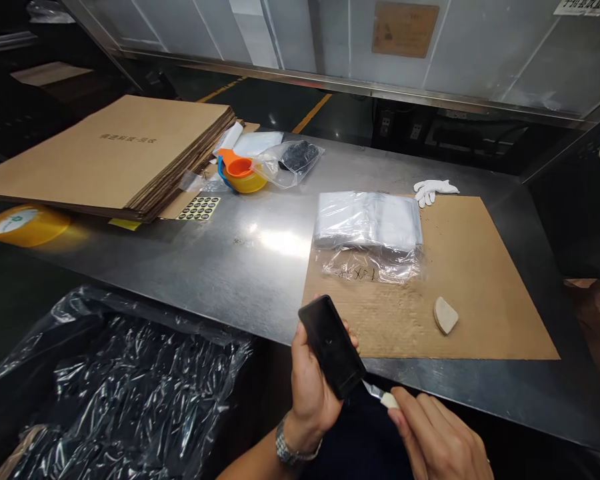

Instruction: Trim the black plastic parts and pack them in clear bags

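Observation:
My left hand (314, 387) is wrapped around a black rectangular plastic case (333, 347), held tilted in front of the table's near edge. My right hand (437, 430) pinches the pale handle of a small knife (375, 390). The blade's tip is at the case's lower right corner; whether it touches cannot be made out. A cardboard sheet (485, 267) lies beyond my hands. On it rest a pack of clear plastic bags (370, 220) and a beige wedge-shaped block (445, 316).
A white glove (435, 190) lies behind the cardboard. Flat cartons (125, 147) are stacked at left, near a tape roll (25, 225), a sticker sheet (199, 208) and an orange tape dispenser (240, 170). A black-lined bin (130, 387) stands at lower left; a metal-framed panel (300, 40) hangs above.

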Available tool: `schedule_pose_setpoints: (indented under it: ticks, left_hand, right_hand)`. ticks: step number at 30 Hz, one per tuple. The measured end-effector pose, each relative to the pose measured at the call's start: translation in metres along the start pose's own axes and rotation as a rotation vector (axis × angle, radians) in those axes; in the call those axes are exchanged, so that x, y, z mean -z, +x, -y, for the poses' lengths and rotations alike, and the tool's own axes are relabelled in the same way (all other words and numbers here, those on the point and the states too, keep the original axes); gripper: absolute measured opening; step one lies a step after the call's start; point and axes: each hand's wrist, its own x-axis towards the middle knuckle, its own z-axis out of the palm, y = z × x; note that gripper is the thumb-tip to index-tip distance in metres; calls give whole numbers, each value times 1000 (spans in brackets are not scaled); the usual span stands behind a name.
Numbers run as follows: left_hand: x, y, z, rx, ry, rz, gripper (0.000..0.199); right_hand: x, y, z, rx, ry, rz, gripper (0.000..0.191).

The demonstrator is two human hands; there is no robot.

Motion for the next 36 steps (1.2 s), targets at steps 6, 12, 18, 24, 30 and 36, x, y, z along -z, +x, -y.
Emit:
schedule_pose_setpoints:
  ticks: [6, 12, 18, 24, 30, 36]
  left_hand:
    - [-1, -2, 1, -23, -3, 18, 44]
    - [-1, -4, 1, -47, -1, 30, 45]
    - [-1, -6, 2, -64, 13, 43, 47]
    - [-1, -6, 2, -69, 29, 54, 46]
    - [0, -5, 2, -71, 60, 40, 45]
    - [0, -3, 0, 25, 110, 25, 47]
  right_hand:
    - [-2, -3, 2, -15, 5, -5, 36]
    - [-3, -7, 0, -4, -33, 38, 32]
    - [0, -1, 2, 11, -46, -21, 37]
    - [-3, -7, -2, 8, -94, 58, 31]
    - [-4, -8, -4, 23, -104, 22, 28]
    - [3, -3, -5, -71, 114, 74, 30]
